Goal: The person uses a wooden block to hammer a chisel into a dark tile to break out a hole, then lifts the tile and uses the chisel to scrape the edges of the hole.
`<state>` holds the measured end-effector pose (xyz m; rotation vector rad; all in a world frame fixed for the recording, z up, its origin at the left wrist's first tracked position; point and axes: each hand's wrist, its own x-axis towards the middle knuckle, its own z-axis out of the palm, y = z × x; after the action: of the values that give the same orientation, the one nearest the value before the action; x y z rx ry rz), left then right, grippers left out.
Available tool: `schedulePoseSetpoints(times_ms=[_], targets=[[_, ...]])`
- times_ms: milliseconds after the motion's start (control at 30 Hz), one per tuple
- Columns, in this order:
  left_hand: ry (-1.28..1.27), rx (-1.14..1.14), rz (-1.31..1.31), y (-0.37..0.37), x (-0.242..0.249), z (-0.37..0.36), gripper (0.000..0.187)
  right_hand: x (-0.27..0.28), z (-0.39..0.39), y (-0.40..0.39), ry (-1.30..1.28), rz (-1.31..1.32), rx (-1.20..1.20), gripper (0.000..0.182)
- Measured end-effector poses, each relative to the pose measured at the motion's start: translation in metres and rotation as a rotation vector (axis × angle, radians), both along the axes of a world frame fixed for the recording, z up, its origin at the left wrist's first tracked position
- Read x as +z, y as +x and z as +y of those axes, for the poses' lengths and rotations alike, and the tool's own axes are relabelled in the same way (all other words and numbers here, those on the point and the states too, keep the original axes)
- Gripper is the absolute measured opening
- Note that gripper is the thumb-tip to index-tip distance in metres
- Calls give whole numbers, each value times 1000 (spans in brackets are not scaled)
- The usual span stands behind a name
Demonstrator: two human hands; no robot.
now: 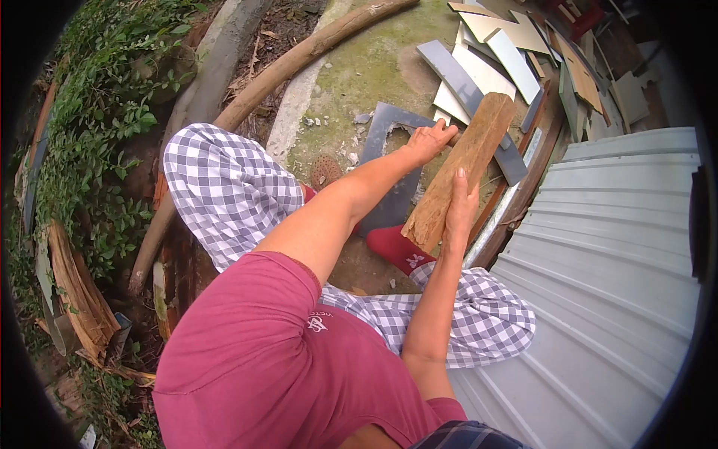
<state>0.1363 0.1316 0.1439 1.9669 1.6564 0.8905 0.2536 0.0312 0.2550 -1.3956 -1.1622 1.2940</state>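
My right hand (461, 206) is wrapped round the side of a thick, rough wooden block (467, 161), its thumb lying along the edge. The block is tilted, its near end above my red-socked foot (393, 245). Just left of the block's far half, my left hand (430, 144) is closed, fingers curled. What it grips is mostly hidden; a small brownish end shows by the knuckles, touching or close to the block. Beneath that hand, a dark grey panel (381, 202) with a jagged broken opening lies on the ground, pale crumbs around it.
Several offcut boards (516, 63) are piled at the far right. A ribbed metal sheet (606, 247) covers the right side. A long wooden pole (299, 63) runs along the left, beyond it leafy plants (112, 150). A brown perforated sandal (325, 172) is near my knee.
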Motion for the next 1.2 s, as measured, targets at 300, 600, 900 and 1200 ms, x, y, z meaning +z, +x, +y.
schedulePoseSetpoints(times_ms=[300, 600, 900, 1200], targets=[[85, 77, -62, -13, 1, 0, 35, 2, 1, 1, 17, -21, 8, 51], [56, 232, -113, -14, 3, 11, 41, 32, -9, -7, 219, 71, -101, 53], [45, 229, -125, -9, -3, 10, 41, 4, 0, 6, -189, 148, 95, 57], [64, 262, -126, -10, -2, 13, 40, 67, -1, 8, 309, 257, -203, 57]])
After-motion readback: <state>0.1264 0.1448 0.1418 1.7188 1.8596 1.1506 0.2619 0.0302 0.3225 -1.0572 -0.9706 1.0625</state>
